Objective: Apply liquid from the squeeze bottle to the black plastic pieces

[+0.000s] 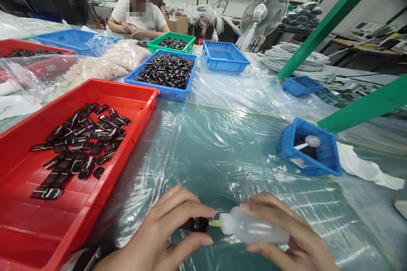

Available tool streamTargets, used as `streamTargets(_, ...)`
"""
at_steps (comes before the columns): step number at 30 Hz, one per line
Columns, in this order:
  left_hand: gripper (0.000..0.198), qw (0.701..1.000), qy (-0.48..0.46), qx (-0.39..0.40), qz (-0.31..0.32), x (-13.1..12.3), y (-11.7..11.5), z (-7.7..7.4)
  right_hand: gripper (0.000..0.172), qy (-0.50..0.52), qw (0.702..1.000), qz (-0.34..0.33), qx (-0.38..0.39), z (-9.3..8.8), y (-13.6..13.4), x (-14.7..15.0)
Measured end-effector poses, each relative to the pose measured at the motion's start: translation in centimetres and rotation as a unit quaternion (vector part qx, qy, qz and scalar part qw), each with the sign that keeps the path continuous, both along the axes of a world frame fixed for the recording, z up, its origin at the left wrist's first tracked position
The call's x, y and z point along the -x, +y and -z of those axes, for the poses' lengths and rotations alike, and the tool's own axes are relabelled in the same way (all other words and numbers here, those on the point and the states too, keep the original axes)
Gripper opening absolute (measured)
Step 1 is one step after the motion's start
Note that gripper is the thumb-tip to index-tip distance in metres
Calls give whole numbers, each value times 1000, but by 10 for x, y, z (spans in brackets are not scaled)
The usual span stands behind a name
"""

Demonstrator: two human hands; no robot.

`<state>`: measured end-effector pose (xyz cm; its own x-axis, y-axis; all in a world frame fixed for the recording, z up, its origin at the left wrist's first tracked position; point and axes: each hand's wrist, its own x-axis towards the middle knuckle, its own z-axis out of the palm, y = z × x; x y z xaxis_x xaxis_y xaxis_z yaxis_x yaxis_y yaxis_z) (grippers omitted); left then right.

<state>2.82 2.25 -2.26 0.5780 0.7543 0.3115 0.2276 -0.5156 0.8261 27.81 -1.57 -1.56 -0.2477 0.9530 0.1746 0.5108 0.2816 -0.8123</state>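
Observation:
Between the fingertips and thumb of my left hand (171, 228) is a small glossy black plastic part (199, 224). My right hand (282, 233) is closed around a translucent white squeeze bottle (254, 226), tilted on its side with its cap to the left. From the cap a thin yellowish nozzle (215, 223) reaches the right end of the black part; whether it goes inside I cannot tell. On the left stands a red tray (127, 169) with a loose pile of similar black parts (82, 135).
A blue tray (171, 93) heaped with black parts and a green tray (171, 36) stand farther back. To the right, a small blue bin (308, 165) holds a white spoon (311, 142) beside green posts (365, 106). Another person (138, 17) sits across the plastic-covered table (210, 144).

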Motion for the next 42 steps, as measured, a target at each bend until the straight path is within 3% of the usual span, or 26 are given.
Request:
streamTargets(8, 30, 999, 42, 4, -25, 1, -3, 8, 38, 6, 1000, 16, -8, 0, -1, 2)
streamTargets(11, 26, 998, 51, 9, -29, 1, -4, 9, 35, -10, 999, 33, -12, 1, -2, 2)
streamTargets(14, 22, 997, 67, 11, -44, 2, -5, 4, 40, -37, 999, 32, -21, 0, -1, 0)
streamTargets(19, 32, 997, 63, 36, -34, 5, -7, -8, 46, -62, 997, 45, -31, 1, 0, -1)
streamTargets(23, 39, 997, 56, 55, -13, 5, -2, -7, 30, -58, 992, 113, -12, 4, -5, 2)
streamTargets(26, 39, 997, 47, 55, -6, 5, 1, 0, 29, -35, 985, 166, -3, 4, -7, 4)
streamTargets(34, 37, 998, -21, 56, -19, 5, 1, 14, 26, 3, 995, 99, -2, -3, 0, -2)
streamTargets(42, 30, 1000, -3, 29, 1, 5, 1, 11, 35, 1, 998, 68, -12, -8, 2, -3)
